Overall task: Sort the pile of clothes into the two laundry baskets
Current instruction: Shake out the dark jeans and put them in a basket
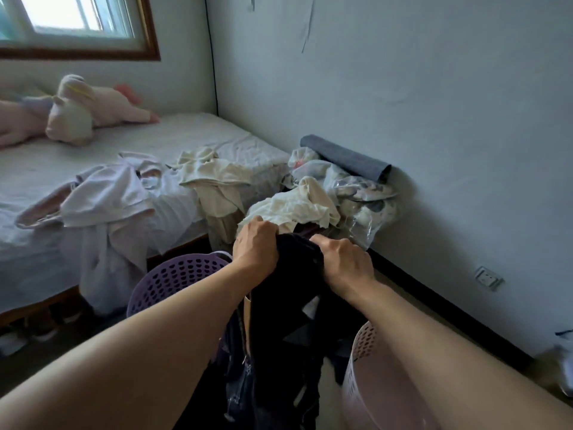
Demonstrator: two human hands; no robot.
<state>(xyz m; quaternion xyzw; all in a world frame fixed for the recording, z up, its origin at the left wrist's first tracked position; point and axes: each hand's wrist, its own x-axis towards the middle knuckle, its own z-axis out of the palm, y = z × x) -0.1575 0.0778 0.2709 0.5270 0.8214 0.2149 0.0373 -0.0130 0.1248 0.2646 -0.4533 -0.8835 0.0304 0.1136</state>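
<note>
Head cam looks down on both bare arms stretched forward, wrists close together. Left hand (255, 243) and right hand (342, 262) are each fisted tight around the top edge of a black garment (288, 321), knuckles up, so it hangs down between a purple basket (173, 280) and a pink basket (369, 383). Light clothes (214, 178) are still heaped on the bed (37, 178) corner.

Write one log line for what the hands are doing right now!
left hand: gripping black garment | right hand: gripping same garment | garment: hanging between purple basket and pink basket | light clothes: on bed
</note>
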